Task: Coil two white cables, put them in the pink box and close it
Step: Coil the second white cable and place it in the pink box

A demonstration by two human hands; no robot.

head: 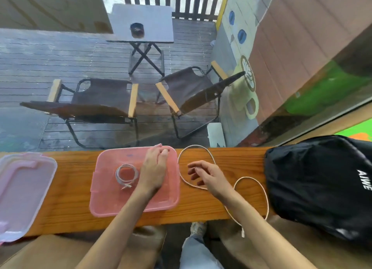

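A long wooden counter [201, 204] runs across the view, its far edge against a window that looks onto a deck. Everything below is placed from the pink box [112, 198], which sits open near the middle of the counter and reaches almost from the far edge to the near one. Well to the right of the box a black bag [322, 184] fills the counter's end and overhangs its near edge. To the left, past a strip of bare wood, the lid [22, 188] lies flat, also hanging over the near edge. Between box and bag lies the loose cable [182, 177], sprawled in two open loops, its plug end dangling off the near edge. Inside the box, left of centre, rests the coiled cable [126, 174]. The left hand [155, 170] is over the box's right half, fingers curled at its far rim, holding nothing. The right hand [207, 176] hovers just right of the box over the loose cable, fingers spread and empty.
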